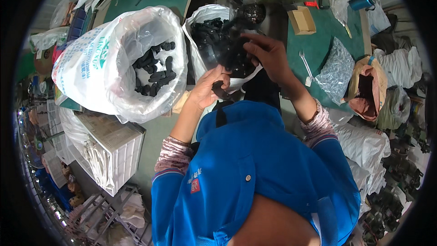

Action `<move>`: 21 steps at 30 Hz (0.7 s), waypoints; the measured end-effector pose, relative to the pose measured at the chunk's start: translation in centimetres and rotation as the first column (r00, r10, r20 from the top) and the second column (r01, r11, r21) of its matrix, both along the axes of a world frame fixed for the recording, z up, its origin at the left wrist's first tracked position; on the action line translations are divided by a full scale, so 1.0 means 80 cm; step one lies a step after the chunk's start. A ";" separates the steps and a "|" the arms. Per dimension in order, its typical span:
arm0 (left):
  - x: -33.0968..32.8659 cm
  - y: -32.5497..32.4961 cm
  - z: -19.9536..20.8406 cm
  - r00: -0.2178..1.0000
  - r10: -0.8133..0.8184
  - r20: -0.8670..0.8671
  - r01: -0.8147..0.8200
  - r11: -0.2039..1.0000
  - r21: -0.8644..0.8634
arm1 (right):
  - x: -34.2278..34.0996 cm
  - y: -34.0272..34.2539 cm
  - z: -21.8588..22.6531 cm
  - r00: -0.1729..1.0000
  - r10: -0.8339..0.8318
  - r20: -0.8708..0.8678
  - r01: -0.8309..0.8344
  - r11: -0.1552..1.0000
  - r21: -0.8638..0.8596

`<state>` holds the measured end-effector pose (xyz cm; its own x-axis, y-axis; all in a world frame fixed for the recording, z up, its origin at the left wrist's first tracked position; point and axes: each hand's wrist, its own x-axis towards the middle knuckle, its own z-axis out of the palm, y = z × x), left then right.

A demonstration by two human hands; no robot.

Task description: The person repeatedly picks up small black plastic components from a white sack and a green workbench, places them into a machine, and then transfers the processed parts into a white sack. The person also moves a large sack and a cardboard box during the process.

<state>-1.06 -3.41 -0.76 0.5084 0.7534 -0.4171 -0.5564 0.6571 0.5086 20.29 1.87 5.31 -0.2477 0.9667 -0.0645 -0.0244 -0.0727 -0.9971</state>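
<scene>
On the left, a big white bag [86,64] leans with its round mouth toward the person, maybe so things go in and out easily. It has a thin, crinkly, see-through lining. Black pieces [157,75] lie inside, smooth, short and rounded at the ends. Below it is a white crate [125,155] of hard plastic with ridged sides.

In the middle, a smaller white bag [192,17] sits open right in front of the person, probably to keep its heap of dark parts [211,41] close to both hands. The left hand [205,90] is at its near edge, fingers curled around a dark curved piece [220,90], likely to keep it steady. The right hand [268,54] is over the bag with bent fingers, partly closed. It is dark and blurry there, so I can't tell if it has hold of anything.

On the right, a green table top [293,66] holds an open cardboard box [302,22], a shiny metal wrench [305,64] and a bumpy, clear bubble bag [337,70]. A wrinkly brown sack [380,79] gapes at the edge.
</scene>
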 end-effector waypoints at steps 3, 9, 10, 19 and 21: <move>-0.006 0.003 0.004 0.988 0.036 -0.153 -0.026 0.997 0.067 | -0.002 0.025 0.024 0.994 -0.099 0.041 0.093 0.989 0.114; -0.003 0.010 0.007 0.935 0.172 -0.309 -0.146 0.984 0.105 | -0.010 0.083 0.049 0.938 -0.045 0.344 0.021 0.997 0.073; -0.001 0.013 0.007 0.928 0.190 -0.319 -0.159 0.980 0.123 | -0.010 0.089 0.046 0.959 -0.015 0.283 0.003 0.999 0.040; 0.016 0.029 0.014 0.833 0.321 -0.451 -0.178 0.927 0.329 | 0.001 0.039 -0.045 0.939 0.099 0.330 -0.135 0.987 0.089; 0.014 0.024 -0.002 0.871 0.333 -0.360 -0.177 0.898 0.404 | -0.009 -0.012 -0.063 0.919 0.307 0.248 -0.316 0.949 -0.002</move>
